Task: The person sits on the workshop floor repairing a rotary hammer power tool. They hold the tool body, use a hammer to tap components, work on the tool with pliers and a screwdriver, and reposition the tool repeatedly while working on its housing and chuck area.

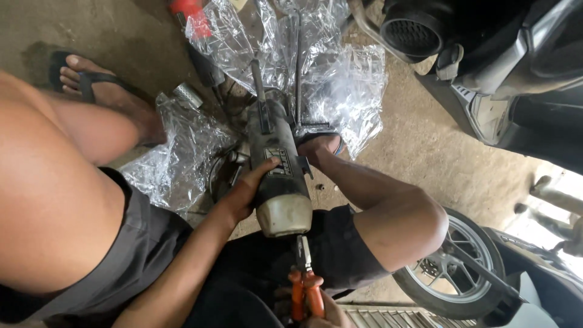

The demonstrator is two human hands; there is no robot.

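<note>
Pliers point(305, 285) at muffler point(277, 176) — both hands busy

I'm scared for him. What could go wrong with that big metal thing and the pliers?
The pliers point into the muffler end close to his legs; a slip might jab skin. The left hand alone steadies the muffler, so it may roll. His foot sits beside it on crinkly plastic wrap, which might slide.

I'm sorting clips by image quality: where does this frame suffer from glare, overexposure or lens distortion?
Head view: the crinkled clear plastic sheet throws bright glare; daylight at the right edge is washed out; the wide lens bulges the near thigh; left hand on the muffler and the orange-handled pliers stay sharp.
</note>
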